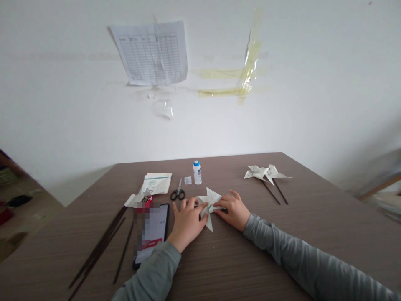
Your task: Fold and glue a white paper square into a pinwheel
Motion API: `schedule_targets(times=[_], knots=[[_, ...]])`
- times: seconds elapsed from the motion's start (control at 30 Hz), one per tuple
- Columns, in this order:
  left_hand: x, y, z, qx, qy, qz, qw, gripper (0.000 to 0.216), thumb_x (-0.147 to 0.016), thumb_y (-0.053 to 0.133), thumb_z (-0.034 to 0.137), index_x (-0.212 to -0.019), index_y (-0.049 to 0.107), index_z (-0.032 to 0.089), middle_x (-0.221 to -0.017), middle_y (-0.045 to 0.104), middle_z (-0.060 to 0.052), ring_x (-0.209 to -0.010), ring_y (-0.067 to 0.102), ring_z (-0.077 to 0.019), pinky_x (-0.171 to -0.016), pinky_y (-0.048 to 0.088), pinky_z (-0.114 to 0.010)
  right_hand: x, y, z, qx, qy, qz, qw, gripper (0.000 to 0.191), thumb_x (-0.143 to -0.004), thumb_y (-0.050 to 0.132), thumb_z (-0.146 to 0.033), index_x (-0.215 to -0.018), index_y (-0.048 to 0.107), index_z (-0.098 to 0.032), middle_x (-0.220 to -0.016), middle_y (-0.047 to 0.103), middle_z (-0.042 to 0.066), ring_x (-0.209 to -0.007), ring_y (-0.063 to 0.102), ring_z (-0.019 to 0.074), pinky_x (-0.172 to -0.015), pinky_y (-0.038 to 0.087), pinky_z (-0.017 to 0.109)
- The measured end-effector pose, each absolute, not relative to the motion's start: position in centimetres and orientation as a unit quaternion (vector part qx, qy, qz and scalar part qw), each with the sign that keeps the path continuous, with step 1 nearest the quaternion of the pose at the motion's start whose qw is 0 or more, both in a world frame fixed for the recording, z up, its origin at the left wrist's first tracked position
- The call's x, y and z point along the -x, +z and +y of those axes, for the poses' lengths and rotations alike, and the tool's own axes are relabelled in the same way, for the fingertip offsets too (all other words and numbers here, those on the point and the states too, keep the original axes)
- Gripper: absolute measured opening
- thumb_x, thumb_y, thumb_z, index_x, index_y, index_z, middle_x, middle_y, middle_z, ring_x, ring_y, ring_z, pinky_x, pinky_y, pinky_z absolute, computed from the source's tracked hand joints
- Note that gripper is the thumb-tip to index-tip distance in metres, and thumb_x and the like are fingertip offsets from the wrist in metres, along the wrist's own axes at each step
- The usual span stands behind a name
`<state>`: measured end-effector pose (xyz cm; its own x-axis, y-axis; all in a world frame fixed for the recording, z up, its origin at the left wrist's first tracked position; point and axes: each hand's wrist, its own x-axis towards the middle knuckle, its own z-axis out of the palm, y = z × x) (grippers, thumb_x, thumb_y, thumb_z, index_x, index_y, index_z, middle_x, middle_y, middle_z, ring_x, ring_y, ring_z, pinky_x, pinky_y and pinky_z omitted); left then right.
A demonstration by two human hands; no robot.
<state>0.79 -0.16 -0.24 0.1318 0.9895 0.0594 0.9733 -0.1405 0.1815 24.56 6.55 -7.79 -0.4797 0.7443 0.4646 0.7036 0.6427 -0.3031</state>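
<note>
A paper pinwheel (213,196) with pointed blades lies on the table between my two hands. My left hand (189,219) is closed on its left side, fingers curled and thumb pressing near the centre. From the right, my right hand (232,210) pinches the opposite blade between thumb and fingers. Just beyond my left hand are black-handled scissors (178,193). A white glue bottle with a blue cap (197,173) stands upright behind the pinwheel, beside a small clear plastic piece (188,180).
Two finished pinwheels on dark sticks (257,172) lie at the back right. Stacked printed papers (156,184) sit at the back left. A phone (153,234) lies left of my left forearm, near several long dark sticks (103,242). The brown table (266,267) meets a white wall.
</note>
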Motion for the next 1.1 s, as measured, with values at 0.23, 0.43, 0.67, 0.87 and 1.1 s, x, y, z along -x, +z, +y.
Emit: schedule_targets(times=[0.23, 0.43, 0.67, 0.87, 1.1], knots=[[-0.7, -0.9, 0.0, -0.747, 0.112, 0.654, 0.04, 0.053, -0.115, 0.086, 0.033, -0.166, 0.092, 0.047, -0.163, 0.086, -0.013, -0.158, 0.073, -0.0494, -0.146, 0.047, -0.094, -24.6, -7.6, 6.4, 0.421, 0.045, -0.858, 0.29, 0.018, -0.115, 0.089, -0.03, -0.121, 0.103, -0.04, -0.117, 0.1, 0.008, -0.114, 0.094, 0.0383, -0.141, 0.06, 0.072], [-0.8, -0.6, -0.2, -0.748, 0.1, 0.655, 0.038, 0.055, -0.117, 0.084, 0.032, -0.17, 0.089, 0.046, -0.165, 0.087, -0.012, -0.162, 0.072, -0.0491, -0.148, 0.045, -0.094, -24.6, -7.7, 6.6, 0.426, 0.049, -0.856, 0.288, 0.019, -0.114, 0.089, -0.029, -0.122, 0.103, -0.039, -0.12, 0.101, 0.008, -0.115, 0.095, 0.0377, -0.143, 0.059, 0.071], [-0.4, -1.3, -0.1, -0.755, 0.099, 0.647, 0.032, 0.047, -0.121, 0.079, 0.037, -0.165, 0.093, 0.049, -0.163, 0.086, -0.012, -0.161, 0.07, -0.0482, -0.15, 0.042, -0.093, -24.4, -7.6, 6.6, 0.428, 0.053, -0.856, 0.286, 0.018, -0.115, 0.09, -0.028, -0.122, 0.103, -0.039, -0.119, 0.1, 0.01, -0.118, 0.094, 0.0391, -0.142, 0.059, 0.075], [-0.6, -0.3, -0.3, -0.75, 0.089, 0.653, 0.056, 0.05, -0.12, 0.079, 0.034, -0.166, 0.093, 0.046, -0.168, 0.086, -0.013, -0.164, 0.068, -0.0489, -0.151, 0.038, -0.096, -24.4, -7.7, 6.6, 0.424, 0.05, -0.857, 0.289, 0.018, -0.115, 0.089, -0.029, -0.121, 0.102, -0.039, -0.118, 0.1, 0.01, -0.117, 0.094, 0.039, -0.141, 0.059, 0.076], [-0.8, -0.1, -0.3, -0.749, 0.083, 0.656, 0.052, 0.049, -0.12, 0.081, 0.033, -0.166, 0.092, 0.047, -0.168, 0.086, -0.012, -0.165, 0.07, -0.0504, -0.15, 0.04, -0.097, -24.4, -7.7, 6.6, 0.425, 0.047, -0.857, 0.287, 0.018, -0.115, 0.09, -0.03, -0.122, 0.103, -0.039, -0.117, 0.099, 0.009, -0.114, 0.094, 0.0389, -0.141, 0.059, 0.075]])
